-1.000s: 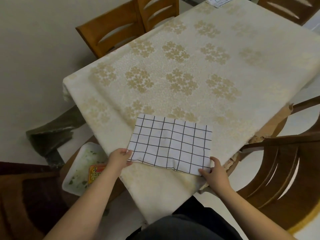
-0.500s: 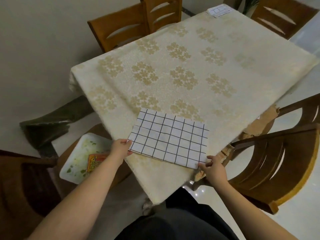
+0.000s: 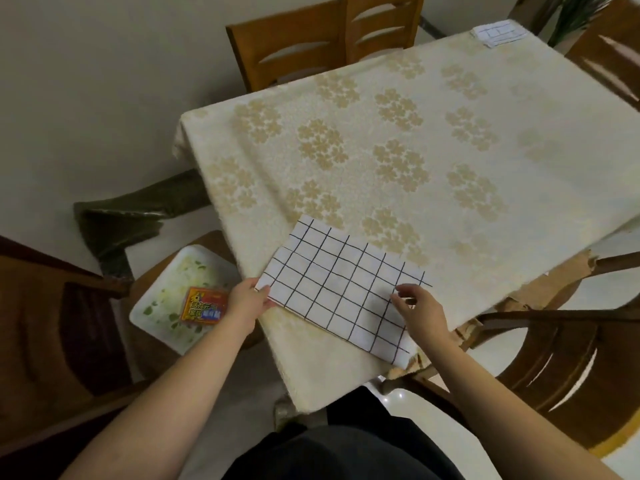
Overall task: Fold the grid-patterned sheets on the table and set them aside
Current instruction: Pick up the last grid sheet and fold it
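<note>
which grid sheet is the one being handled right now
The large grid sheet at the near table corner, under the left hand and right hand. The small folded grid sheet lies untouched at the far corner.

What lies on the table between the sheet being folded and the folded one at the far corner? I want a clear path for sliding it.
The head view shows only bare flowered tablecloth between the near sheet and the far one.

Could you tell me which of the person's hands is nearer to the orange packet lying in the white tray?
Left. The left hand is just right of the orange packet, gripping the grid sheet's left corner; the right hand rests farther away on its right part.
</note>
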### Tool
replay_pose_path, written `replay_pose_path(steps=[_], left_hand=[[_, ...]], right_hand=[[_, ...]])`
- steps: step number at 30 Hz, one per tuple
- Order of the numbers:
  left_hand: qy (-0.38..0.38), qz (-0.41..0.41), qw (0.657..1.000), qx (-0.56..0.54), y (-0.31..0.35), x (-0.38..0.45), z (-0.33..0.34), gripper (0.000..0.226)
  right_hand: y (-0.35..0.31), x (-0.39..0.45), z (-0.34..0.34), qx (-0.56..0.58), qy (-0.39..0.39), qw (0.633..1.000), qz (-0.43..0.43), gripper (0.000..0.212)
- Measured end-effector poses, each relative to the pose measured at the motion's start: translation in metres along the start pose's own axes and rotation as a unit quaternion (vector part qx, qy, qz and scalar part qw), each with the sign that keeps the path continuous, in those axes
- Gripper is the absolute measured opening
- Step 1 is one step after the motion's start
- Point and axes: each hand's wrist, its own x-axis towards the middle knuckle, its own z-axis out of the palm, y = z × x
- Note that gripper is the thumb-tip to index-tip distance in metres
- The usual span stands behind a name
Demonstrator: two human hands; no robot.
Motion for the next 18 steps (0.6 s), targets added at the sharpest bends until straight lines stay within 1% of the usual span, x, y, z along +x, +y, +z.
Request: replay_pose_path(steps=[1,3,4,6,8,9,10,12,13,14,16,18], left_hand=[[0.008,-0.003,1.000,-0.022,0.005,0.001,-0.001,0.036],[0.013,-0.017,0.994,-0.106,0.017,0.000,-0.001,0.032],[0.009,-0.025,0.989,-0.142,0.022,-0.001,0.000,0.035],[-0.006,-0.052,0.985,-0.167,0.027,-0.002,0.001,0.051],[-0.037,-0.097,0.983,-0.153,0.025,-0.011,0.005,0.060],[-0.054,-0.115,0.982,-0.139,0.021,-0.018,0.009,0.059],[-0.067,-0.129,0.981,-0.128,0.016,-0.026,0.014,0.051],[-0.085,-0.148,0.979,-0.113,0.000,-0.041,0.025,0.030],[-0.092,-0.152,0.977,-0.116,-0.009,-0.046,0.030,0.024],[-0.096,-0.155,0.975,-0.124,-0.018,-0.050,0.035,0.021],[-0.097,-0.151,0.974,-0.139,-0.033,-0.056,0.045,0.022],[-0.080,-0.140,0.976,-0.144,-0.043,-0.058,0.054,0.024]], right_hand=[[-0.004,0.009,0.000,-0.004,-0.012,1.000,-0.011,0.026],[-0.012,0.028,0.002,-0.014,-0.042,0.999,-0.029,0.025],[-0.016,0.038,0.003,-0.023,-0.057,0.997,-0.037,0.025],[-0.023,0.057,0.007,-0.043,-0.087,0.994,-0.053,0.026],[-0.033,0.075,0.010,-0.059,-0.105,0.991,-0.065,0.030],[-0.038,0.084,0.011,-0.072,-0.110,0.989,-0.071,0.032],[-0.042,0.093,0.013,-0.090,-0.113,0.987,-0.076,0.034],[-0.050,0.110,0.016,-0.128,-0.116,0.982,-0.074,0.041],[-0.054,0.118,0.017,-0.147,-0.117,0.980,-0.069,0.046],[-0.057,0.126,0.019,-0.168,-0.119,0.976,-0.067,0.048],[-0.062,0.139,0.023,-0.207,-0.124,0.968,-0.073,0.043],[-0.066,0.150,0.025,-0.229,-0.137,0.961,-0.070,0.042]])
